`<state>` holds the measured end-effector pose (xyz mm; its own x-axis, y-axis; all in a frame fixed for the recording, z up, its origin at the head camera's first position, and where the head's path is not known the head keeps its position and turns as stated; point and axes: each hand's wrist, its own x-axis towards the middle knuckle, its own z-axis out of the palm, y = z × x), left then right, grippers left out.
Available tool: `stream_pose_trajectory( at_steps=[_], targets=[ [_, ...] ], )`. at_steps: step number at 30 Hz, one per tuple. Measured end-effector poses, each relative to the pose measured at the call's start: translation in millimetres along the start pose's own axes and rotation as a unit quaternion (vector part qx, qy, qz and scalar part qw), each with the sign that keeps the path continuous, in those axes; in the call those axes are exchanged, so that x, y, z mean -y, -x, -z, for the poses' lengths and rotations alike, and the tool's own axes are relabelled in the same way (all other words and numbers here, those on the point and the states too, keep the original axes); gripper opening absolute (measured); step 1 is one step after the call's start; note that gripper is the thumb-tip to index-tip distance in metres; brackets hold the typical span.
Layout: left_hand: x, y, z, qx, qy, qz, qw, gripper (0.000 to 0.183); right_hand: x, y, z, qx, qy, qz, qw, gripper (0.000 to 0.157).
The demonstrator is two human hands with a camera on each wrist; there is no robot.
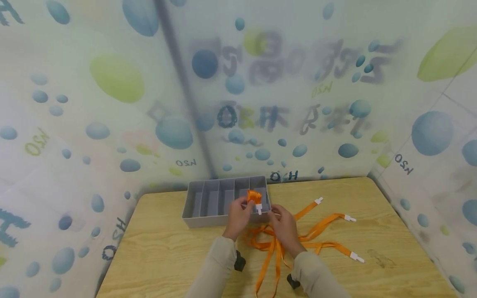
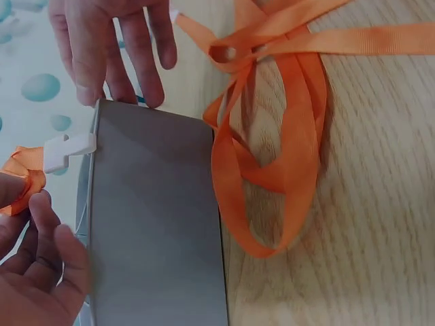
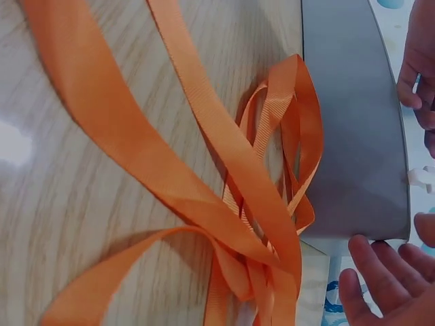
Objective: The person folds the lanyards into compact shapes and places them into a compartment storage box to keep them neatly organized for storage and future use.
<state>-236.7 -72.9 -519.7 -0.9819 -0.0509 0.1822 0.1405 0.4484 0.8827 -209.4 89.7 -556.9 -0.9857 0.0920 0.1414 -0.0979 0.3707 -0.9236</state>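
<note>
While the left hand (image 1: 238,215) pinches one lanyard (image 1: 254,196), others (image 1: 328,219) lie beneath the right (image 1: 285,227).

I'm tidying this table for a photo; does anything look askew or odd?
The loose orange lanyards look messy, tangled and crossing on the table by the gray tray, unlike the bundled one in the left hand. A faint dark mark also interrupts the table's grain at right.
</note>
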Motion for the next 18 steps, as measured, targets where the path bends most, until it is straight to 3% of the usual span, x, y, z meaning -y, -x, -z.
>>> stream_pose_trajectory(
  at_steps=[5,18],
  targets=[
    [2.8,-4.4,-4.3,0.009,-0.021,0.022,0.9995,0.017,1.4,-2.0,-1.3,-0.013,0.012,-0.022,1.000,0.024],
    [1.4,-18.1,-12.6,0.002,-0.107,0.020,0.9941,0.015,3.8,-5.9,-5.4,-0.031,0.011,-0.059,0.998,0.017]
  ],
)
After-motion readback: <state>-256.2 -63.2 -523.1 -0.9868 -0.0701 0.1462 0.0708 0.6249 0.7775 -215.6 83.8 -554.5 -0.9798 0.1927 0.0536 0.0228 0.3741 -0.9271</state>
